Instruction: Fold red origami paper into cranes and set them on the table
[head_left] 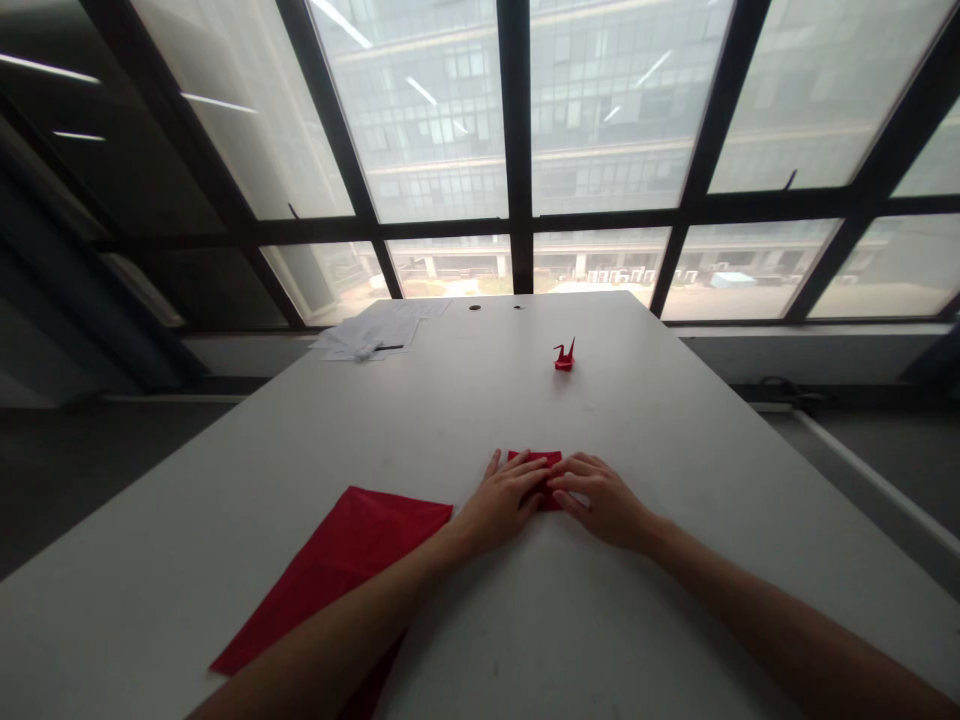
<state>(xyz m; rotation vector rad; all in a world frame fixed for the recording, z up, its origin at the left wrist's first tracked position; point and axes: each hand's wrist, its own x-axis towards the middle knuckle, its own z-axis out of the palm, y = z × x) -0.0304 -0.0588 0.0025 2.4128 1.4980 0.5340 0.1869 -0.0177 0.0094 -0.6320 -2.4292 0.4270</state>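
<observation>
A small red folded paper [551, 499] lies flat on the white bench [480, 400], directly ahead of the person and beyond the large red sheet [352, 550]. The left hand [501, 504] is open, fingers spread over the paper's left part; the right hand [596, 496] is loosely curved, fingertips at its right side, and whether they pinch cannot be told. Judged light, thin, readily creased, liable to tear and to slide on the smooth surface. Recommended hold: flat pressure at the middle, light pinch at the edges. The far edge runs crosswise, left to right; coverage by the hands leaves the long axis undetermined.
</observation>
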